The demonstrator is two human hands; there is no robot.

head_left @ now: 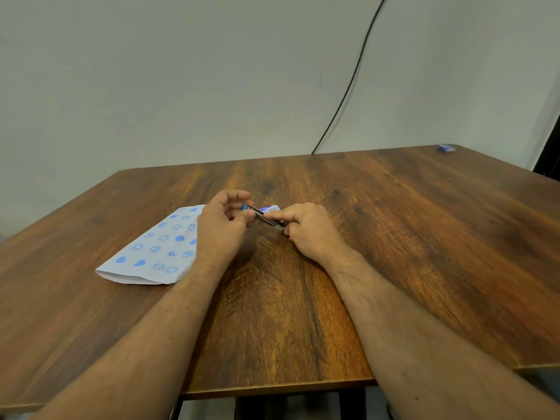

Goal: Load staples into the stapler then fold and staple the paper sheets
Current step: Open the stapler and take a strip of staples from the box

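Note:
A small metal stapler (263, 216) with a blue end sits between my two hands, just above the middle of the wooden table (394, 237). My left hand (222, 221) pinches its blue end with thumb and fingers. My right hand (306, 227) grips the other end, its forefinger stretched along the top. A small light box or card (271, 208) shows just behind the stapler, partly hidden. A folded white paper sheet (157, 250) printed with blue smiley faces and dots lies flat to the left, its right edge under my left wrist.
A small blue box (446, 148) lies at the table's far right corner. A black cable (348, 89) runs down the wall behind the table. The table's near edge is close to my forearms.

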